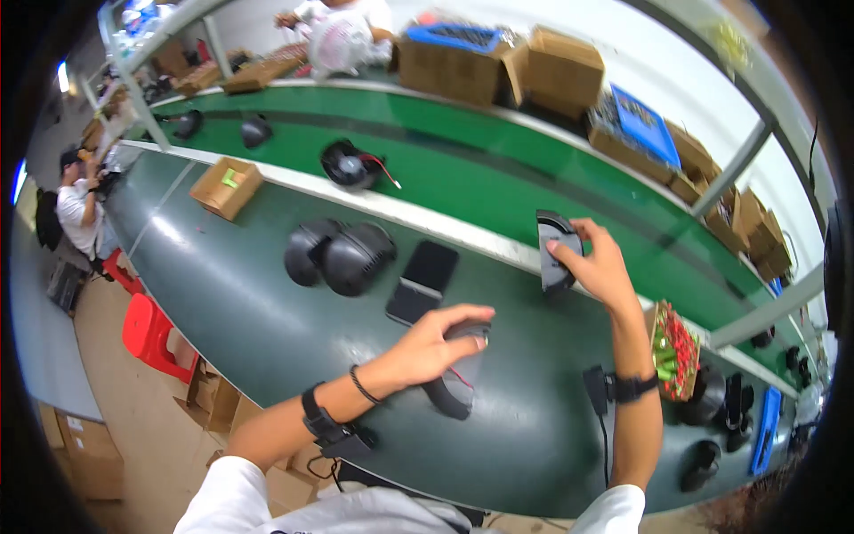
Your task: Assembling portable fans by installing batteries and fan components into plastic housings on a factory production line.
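My right hand (pixel 601 265) is closed on a dark half-round plastic shell (pixel 553 269), raised near the pale rail, its flat grey side showing. Lower and to the left, my left hand (pixel 429 349) grips a dark plastic housing (pixel 467 332) between thumb and fingers. Below that hand, a curved dark piece (pixel 447 398) with a thin red wire sits at the table; whether it joins the gripped housing I cannot tell. A flat black phone-like object (pixel 431 270) lies beyond my left hand. Two rounded black housings (pixel 358 258) stand touching to its left.
Beyond the rail (pixel 445 230) runs a green conveyor belt (pixel 480 169) carrying a black housing (pixel 349 165) with red wire. A box of red and green connectors (pixel 673 351) stands right of my right forearm. A small cardboard box (pixel 226 189) is far left. Another person (pixel 78 209) sits beyond.
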{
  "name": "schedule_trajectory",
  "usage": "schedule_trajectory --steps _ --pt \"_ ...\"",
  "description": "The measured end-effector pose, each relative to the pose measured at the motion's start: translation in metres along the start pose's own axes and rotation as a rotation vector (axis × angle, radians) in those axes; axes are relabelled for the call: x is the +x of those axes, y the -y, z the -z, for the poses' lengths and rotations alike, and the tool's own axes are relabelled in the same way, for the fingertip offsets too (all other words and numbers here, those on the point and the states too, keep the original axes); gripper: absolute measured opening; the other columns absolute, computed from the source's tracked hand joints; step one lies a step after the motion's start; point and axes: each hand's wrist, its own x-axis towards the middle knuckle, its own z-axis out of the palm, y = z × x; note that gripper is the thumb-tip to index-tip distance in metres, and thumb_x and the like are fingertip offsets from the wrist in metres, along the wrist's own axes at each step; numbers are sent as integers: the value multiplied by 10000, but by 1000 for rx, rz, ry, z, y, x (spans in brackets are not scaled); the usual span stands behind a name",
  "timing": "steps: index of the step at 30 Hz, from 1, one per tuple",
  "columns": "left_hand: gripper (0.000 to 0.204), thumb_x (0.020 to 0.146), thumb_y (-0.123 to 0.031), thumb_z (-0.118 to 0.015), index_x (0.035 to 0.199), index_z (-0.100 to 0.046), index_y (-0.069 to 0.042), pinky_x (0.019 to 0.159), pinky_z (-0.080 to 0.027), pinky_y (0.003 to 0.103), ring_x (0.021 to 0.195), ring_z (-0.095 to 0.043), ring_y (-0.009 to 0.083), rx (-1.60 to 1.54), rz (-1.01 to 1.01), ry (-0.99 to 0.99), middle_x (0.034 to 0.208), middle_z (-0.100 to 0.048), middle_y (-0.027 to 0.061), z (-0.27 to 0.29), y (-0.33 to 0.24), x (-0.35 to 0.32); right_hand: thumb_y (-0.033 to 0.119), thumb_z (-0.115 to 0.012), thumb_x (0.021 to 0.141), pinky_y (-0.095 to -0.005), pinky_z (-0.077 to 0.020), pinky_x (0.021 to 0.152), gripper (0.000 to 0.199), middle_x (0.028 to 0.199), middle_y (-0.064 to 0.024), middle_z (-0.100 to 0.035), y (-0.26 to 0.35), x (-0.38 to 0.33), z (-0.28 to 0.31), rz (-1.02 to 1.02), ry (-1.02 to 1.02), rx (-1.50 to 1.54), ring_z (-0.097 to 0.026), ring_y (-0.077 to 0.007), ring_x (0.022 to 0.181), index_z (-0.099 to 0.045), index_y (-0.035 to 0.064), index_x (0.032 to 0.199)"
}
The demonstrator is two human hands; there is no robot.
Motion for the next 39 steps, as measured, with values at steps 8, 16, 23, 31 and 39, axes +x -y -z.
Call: schedule_trajectory --steps 8,16,23,31,39 --pt "497 1000 -41 -650 1489 -592 28 1186 -437 361 1389 -575 214 -38 -2 111 1461 -647 136 -32 -8 25 177 -740 944 -421 -454 1115 542 1259 -190 -582 57 -185 -48 -201 37 441 -589 -304 1225 -520 18 1413" --pt "439 1037 -73 -593 1468 -600 8 1157 -450 350 1343 -587 192 19 3 121 1429 -649 110 -32 -10 19 44 -564 911 -393 -435 1119 410 1280 -175 -576 61 -187 -66 -229 -145 807 -578 -262 1222 -523 -16 1315" --pt "522 1148 -279 -392 1547 -531 29 1220 -414 395 1422 -565 258 -209 72 296 1561 -579 167 -15 -1 23 100 -528 949 -399 -436 1110 369 1261 -181 -575 58 -179 -58 -164 -63 761 -578 -268 1210 -526 -34 1293" --pt "573 1100 -286 -340 1376 -639 117 1178 -468 387 1298 -661 274 -160 -202 84 1383 -700 233 -35 19 34 163 -491 1004 -410 -468 1051 295 1260 -177 -569 50 -171 -61 -29 -248 589 -580 -277 1133 -595 -29 1201" --pt "534 1131 -276 -353 1361 -660 96 1169 -467 379 1292 -653 254 -60 -345 -196 1361 -712 191 -36 35 46 428 -1018 625 -549 -385 1221 1319 1603 -291 -408 92 -187 -36 95 -93 209 -427 -438 1504 -285 8 1637"
